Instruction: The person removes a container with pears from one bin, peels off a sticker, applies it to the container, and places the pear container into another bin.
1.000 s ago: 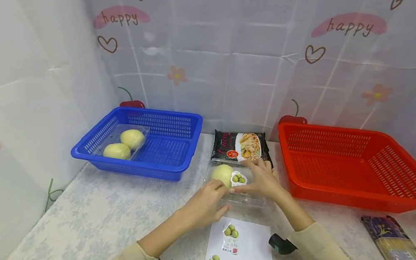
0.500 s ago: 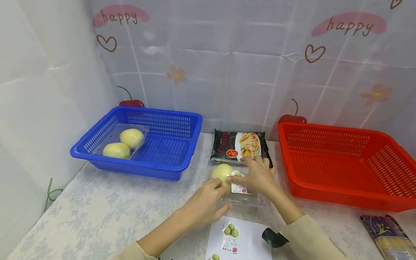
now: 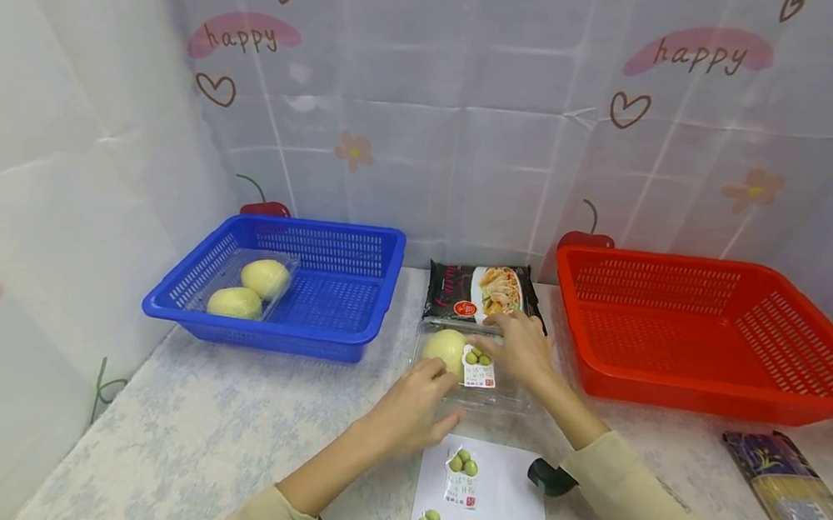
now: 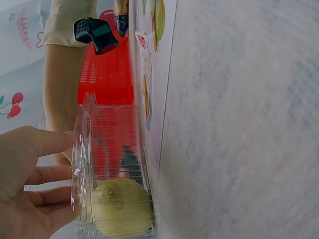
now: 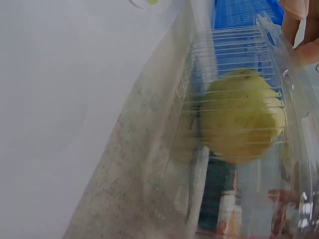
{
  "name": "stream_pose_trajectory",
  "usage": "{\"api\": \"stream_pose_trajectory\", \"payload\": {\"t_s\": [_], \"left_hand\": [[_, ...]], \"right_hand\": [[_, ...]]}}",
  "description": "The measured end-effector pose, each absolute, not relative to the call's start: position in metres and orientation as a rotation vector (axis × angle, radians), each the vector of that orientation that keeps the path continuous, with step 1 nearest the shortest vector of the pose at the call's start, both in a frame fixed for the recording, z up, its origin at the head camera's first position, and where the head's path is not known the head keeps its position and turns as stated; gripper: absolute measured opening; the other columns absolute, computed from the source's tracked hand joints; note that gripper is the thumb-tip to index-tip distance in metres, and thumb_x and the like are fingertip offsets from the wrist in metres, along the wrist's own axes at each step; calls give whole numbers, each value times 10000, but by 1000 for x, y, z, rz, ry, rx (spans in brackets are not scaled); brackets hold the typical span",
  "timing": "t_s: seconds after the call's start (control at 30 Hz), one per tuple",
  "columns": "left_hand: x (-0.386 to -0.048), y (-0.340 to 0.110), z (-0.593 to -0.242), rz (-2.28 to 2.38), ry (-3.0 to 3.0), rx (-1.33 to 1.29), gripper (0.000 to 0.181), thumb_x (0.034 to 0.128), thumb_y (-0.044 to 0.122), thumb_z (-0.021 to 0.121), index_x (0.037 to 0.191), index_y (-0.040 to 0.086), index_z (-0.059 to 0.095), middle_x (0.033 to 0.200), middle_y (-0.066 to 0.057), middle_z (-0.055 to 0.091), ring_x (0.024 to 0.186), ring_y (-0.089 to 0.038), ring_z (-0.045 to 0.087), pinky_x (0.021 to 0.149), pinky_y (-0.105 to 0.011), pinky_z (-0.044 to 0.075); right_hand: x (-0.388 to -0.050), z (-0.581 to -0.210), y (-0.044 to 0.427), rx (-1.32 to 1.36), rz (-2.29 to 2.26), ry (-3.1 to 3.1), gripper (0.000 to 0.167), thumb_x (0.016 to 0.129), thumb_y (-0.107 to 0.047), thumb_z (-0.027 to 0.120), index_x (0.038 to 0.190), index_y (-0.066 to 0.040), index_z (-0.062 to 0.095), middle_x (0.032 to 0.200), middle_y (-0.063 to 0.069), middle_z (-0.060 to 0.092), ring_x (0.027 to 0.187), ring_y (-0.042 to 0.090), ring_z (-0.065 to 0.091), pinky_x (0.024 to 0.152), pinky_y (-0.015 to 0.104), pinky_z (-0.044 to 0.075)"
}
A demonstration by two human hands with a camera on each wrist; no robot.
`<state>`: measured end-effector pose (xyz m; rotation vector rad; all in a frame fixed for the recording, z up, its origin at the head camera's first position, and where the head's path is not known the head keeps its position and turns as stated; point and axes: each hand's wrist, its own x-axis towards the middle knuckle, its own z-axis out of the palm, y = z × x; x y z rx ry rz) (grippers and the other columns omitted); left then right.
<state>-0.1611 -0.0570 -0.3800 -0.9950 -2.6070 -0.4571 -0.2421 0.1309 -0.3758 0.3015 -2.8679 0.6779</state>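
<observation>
A clear plastic clamshell box (image 3: pixel 508 399) lies closed on the table, with one round yellow-green fruit (image 3: pixel 443 349) visible in its left part. On its lid is a white sticker (image 3: pixel 479 374) printed with green fruits. My left hand (image 3: pixel 406 405) rests its fingertips on the lid's near-left edge; in the left wrist view, the fingers (image 4: pixel 52 172) touch the lid without curling round it. From the right, my right hand (image 3: pixel 525 353) reaches over the lid, its thumb side at the sticker's top and its fingers extended toward the far edge. Its fingertips' exact contact is unclear.
Behind the box lies a black noodle packet (image 3: pixel 484 293). The blue basket (image 3: pixel 326 343) at left holds another clear tray with two fruits. A red basket (image 3: pixel 712 393) stands at right, near a noodle pack (image 3: pixel 799 506). A sticker sheet (image 3: pixel 482 476) lies in front.
My right hand has shifted slightly left over the lid, and its thumb has moved up from the sticker's lower part, uncovering the printed text. My left hand stays in place.
</observation>
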Motion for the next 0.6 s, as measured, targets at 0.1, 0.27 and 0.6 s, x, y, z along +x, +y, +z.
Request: {"api": "stream_pose_trajectory", "payload": {"t_s": [0.1,0.27,0.6], "left_hand": [[-161,-56,-380,-403,-2632,-986,370,789,309,741,1031,56,621,969,-34,517,873,-158,506,749,-254,485],[-162,-55,-381,-324,-2619,-979,446,766,338,757,1077,62,596,949,-20,485,849,-141,479,713,-243,475],[-163,-49,-382,-213,-2642,-1013,452,801,373,721,1174,126,657,991,-54,488,907,-158,456,734,-231,454]], "right_hand": [[-241,-379,139,421,716,-2832,478,811,-400,714,1159,-76,659,1030,160,601,942,336,488,772,493,428],[-237,-380,152,607,787,-2855,617,774,-411,746,1269,-78,589,1048,134,548,952,285,463,767,448,429],[-228,-376,165,812,771,-2881,715,721,-417,786,1308,-80,553,1144,165,508,1029,311,421,828,497,429]]}}
